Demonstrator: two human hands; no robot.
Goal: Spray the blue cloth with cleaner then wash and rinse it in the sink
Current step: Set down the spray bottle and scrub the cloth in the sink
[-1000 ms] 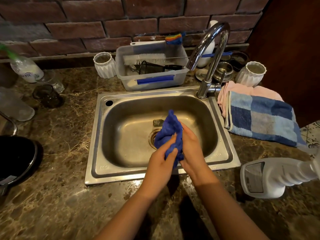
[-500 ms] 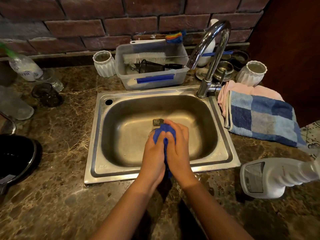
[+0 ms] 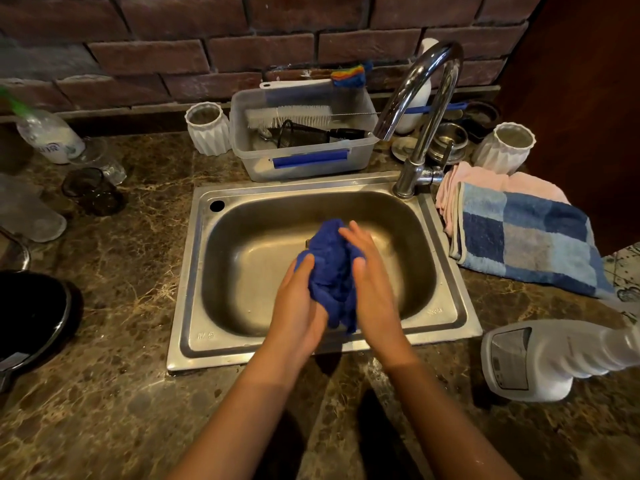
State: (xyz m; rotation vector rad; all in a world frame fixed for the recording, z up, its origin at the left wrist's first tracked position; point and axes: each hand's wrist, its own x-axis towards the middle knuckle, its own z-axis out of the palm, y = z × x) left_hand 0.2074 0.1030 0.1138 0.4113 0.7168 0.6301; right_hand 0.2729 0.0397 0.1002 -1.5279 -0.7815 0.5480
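Head view, marble counter (image 3: 114, 393), steel sink (image 3: 242, 348), brick wall (image 3: 180, 53)

Checked blue towel (image 3: 523, 240) lies on a pink cloth (image 3: 485, 180) right of the basin; clear tub (image 3: 304, 157) of brushes sits behind, white ribbed cups (image 3: 207, 128) flanking.

The blue cloth (image 3: 330, 271) hides the sink (image 3: 242, 244) drain. The spray bottle (image 3: 540, 358) runs off the right edge, its nozzle unseen. A black pan (image 3: 31, 317) is cut by the left edge. The left hand (image 3: 298, 306) and right hand (image 3: 374, 292) are slightly blurred.
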